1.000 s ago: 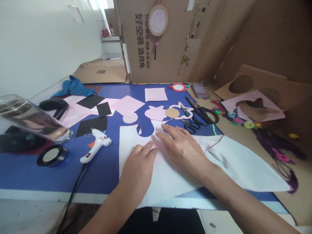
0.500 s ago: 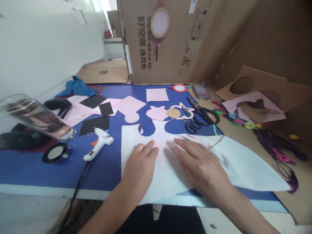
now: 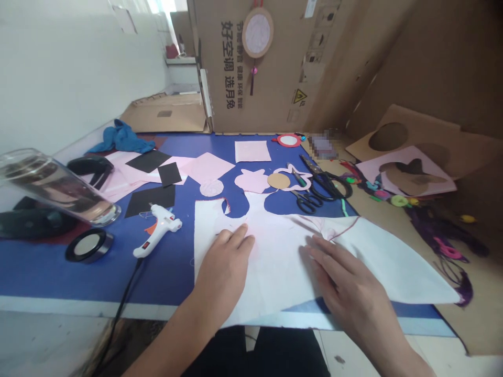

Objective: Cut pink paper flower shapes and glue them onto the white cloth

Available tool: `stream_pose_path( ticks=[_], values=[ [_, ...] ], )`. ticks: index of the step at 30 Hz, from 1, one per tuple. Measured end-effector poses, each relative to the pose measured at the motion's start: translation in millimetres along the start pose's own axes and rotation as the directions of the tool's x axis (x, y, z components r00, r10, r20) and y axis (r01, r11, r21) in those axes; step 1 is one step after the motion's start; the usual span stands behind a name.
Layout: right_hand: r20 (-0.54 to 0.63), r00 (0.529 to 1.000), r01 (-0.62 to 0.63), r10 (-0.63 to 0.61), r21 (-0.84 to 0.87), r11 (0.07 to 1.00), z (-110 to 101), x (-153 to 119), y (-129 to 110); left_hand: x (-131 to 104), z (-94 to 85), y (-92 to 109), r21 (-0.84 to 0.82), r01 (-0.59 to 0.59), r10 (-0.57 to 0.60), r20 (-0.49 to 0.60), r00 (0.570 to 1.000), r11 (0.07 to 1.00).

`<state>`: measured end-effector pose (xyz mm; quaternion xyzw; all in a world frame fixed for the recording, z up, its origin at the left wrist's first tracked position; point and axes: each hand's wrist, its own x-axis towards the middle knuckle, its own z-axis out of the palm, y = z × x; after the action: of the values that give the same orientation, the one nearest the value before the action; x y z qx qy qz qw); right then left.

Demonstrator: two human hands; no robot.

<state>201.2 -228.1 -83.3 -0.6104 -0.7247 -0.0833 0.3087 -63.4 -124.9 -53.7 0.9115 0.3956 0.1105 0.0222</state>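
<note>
A white cloth (image 3: 275, 272) with rounded cut-outs along its far edge lies on the blue table. My left hand (image 3: 228, 262) rests on its left half, fingers laid out and pressing it down. Further right, my right hand (image 3: 353, 285) lies over the cloth beside a bunched fold, fingers extended, holding nothing that I can see. Something pinkish shows faintly under the cloth near my left fingertips. Just beyond the cut-outs are a pink scalloped paper shape (image 3: 253, 181), a tan disc (image 3: 279, 181) and a round whitish patterned piece (image 3: 211, 188).
A white glue gun (image 3: 159, 230) with a cord lies left of the cloth, near a tilted glass bottle (image 3: 63, 188) of liquid and its lid (image 3: 89, 245). Black-handled scissors (image 3: 328, 180) lie beyond my right hand. Cut cardboard (image 3: 440, 128) and purple tassels (image 3: 428, 230) are at right.
My right hand has slid to the right across the cloth, away from my left hand. My left hand stays in place. The view has shifted slightly.
</note>
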Motion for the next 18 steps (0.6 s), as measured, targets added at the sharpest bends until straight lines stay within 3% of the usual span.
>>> stream_pose_path(
  ticks=[18],
  values=[
    [0.013, 1.000, -0.017, 0.017, 0.007, 1.000, 2.3, 0.2, -0.5, -0.4, 3.0, -2.7, 0.012, -0.017, 0.017, -0.035, 0.999, 1.000]
  ],
)
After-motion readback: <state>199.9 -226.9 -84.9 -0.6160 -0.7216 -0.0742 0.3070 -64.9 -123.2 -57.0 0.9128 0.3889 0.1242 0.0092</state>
